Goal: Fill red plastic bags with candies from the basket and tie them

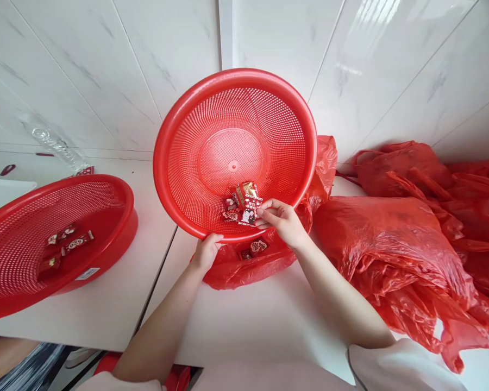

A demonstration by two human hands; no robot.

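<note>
A red plastic colander [235,79] is tipped toward me, its inside facing my view. My left hand [207,252] grips its lower rim, with the thumb on top. Between the thumb and fingers of my right hand [281,220] is a red printed candy packet [250,210], held just inside the colander's lower right wall. A few more small wrapped candies, one of them gold [246,189], lie beside and behind it in the colander. Beneath the rim an opened red plastic bag [232,271] rests on the table, with printed candy packets [257,246] showing in it.
Another red colander [128,190] with several wrapped candies stands at left, near a clear plastic bottle [59,146]. Red plastic bags [391,233] are heaped at right. A tiled wall [106,65] rises behind the white table [244,320]. Another person's arm [8,353] shows at lower left.
</note>
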